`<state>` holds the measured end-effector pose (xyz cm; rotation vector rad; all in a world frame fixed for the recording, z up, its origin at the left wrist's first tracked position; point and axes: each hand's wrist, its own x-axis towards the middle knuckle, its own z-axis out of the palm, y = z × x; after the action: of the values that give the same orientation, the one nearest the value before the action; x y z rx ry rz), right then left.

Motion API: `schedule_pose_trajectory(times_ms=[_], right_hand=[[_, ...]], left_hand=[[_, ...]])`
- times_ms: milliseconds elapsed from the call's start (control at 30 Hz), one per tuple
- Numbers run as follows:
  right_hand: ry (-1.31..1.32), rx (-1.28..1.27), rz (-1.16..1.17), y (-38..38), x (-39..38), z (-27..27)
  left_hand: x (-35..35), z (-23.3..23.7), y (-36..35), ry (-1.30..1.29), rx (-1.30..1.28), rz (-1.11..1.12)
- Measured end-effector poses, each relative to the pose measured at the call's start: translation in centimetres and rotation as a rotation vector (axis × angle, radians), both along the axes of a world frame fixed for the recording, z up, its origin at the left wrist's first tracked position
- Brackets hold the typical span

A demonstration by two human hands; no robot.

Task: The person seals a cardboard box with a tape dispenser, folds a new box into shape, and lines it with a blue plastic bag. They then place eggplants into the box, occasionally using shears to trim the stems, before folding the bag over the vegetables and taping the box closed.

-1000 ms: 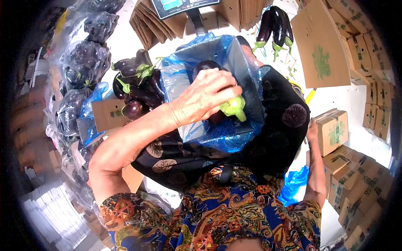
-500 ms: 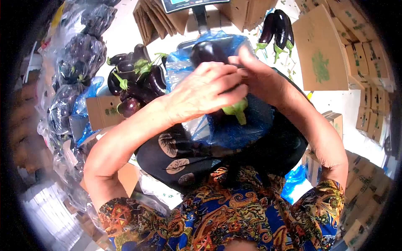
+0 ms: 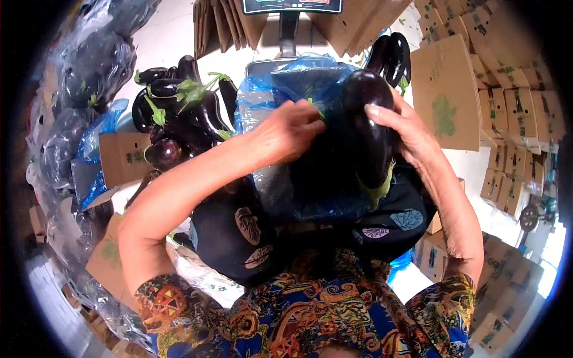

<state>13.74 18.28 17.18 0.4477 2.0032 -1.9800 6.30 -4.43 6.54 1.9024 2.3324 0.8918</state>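
Observation:
My right hand (image 3: 412,128) is wrapped round a large dark eggplant (image 3: 367,125), thumb across its front, its green cap pointing down toward my lap. My left hand (image 3: 292,131) is a closed fist over the blue plastic bag (image 3: 250,107). A small bit of green shows by its fingertips; what the fingers hold, if anything, I cannot make out. The bag lies spread in front of me, its inside dark and hard to see. To the left of it lies a heap of eggplants (image 3: 203,116) with green stems.
Beyond the bag stands a scale (image 3: 289,30) with a display. Folded cardboard (image 3: 224,27) leans behind. More eggplants (image 3: 394,56) lie at the back right, beside a cardboard flap (image 3: 444,92). Stacked boxes (image 3: 510,113) line the right; plastic-wrapped eggplants (image 3: 98,65) line the left.
My hands have moved apart. The right one has shifted right and now holds the large eggplant upright at the bag's right side; the left has closed into a fist.

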Motion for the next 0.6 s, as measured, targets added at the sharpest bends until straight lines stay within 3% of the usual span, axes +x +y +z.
schedule_pose_trajectory(times_ms=[133,167,267,367,467,600], right_hand=[[-0.009,0.115,0.105,-2.0,-0.5,-0.7],[0.066,0.198,0.1,-2.4,-0.4,-1.3],[-0.066,0.251,0.272,-2.5,-1.8,-1.1],[-0.143,0.53,0.186,-3.2,-1.8,-1.3],[-0.205,0.742,0.211,-3.4,-2.3,-2.4],[-0.162,0.914,0.266,-4.4,-3.5,-3.4]], left_hand=[[0.1,-3.0,2.8,-0.077,-0.511,-0.047],[-0.2,-3.8,2.9,-0.13,-0.472,-0.035],[0.1,-11.0,2.9,0.272,0.046,0.123],[-0.5,-2.8,2.5,-0.089,-0.609,0.106],[-1.2,-1.5,1.0,0.028,-0.732,0.025],[-1.0,-3.7,-0.3,0.051,-0.525,0.058]])
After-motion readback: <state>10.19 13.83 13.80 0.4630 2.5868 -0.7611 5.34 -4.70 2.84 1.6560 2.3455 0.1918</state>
